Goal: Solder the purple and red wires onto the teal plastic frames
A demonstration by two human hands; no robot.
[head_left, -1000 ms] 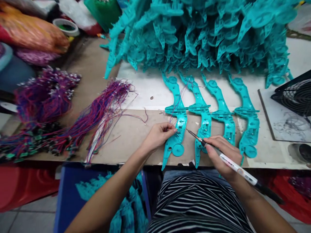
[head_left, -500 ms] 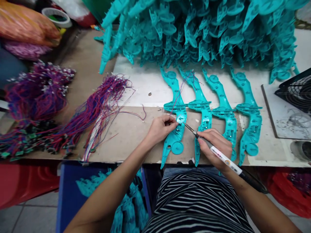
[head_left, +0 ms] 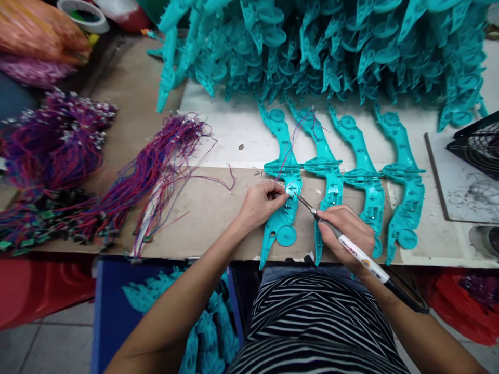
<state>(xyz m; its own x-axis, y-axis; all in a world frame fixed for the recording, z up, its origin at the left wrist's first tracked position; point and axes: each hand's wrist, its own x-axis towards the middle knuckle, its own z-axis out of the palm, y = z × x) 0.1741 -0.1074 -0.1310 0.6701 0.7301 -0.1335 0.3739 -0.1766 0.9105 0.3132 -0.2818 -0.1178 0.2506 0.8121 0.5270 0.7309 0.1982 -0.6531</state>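
My right hand (head_left: 346, 234) is closed round the handle of a soldering iron (head_left: 356, 253). The iron's metal tip reaches the middle of the leftmost teal plastic part (head_left: 286, 235), close to my left fingertips. My left hand (head_left: 263, 204) is pinched at that part's left edge, on a thin red and purple wire (head_left: 287, 155). The wire runs up from my fingers across to the second teal part (head_left: 320, 148). Its exact end is hidden under my fingertips. Two more teal parts, a third (head_left: 355, 145) and a fourth (head_left: 401, 143), lie in the row to the right.
A big pile of teal parts (head_left: 304, 52) fills the back. Bundles of red and purple wires (head_left: 156, 161) lie left. On the right are a board (head_left: 460, 192), a black fan (head_left: 477, 145) and a small jar (head_left: 485, 239). A blue bin (head_left: 107, 311) stands below the table edge.
The view has shifted slightly. Both hands stay at the leftmost teal part, the iron's tip still at its middle and the left fingers still pinched on the wire.
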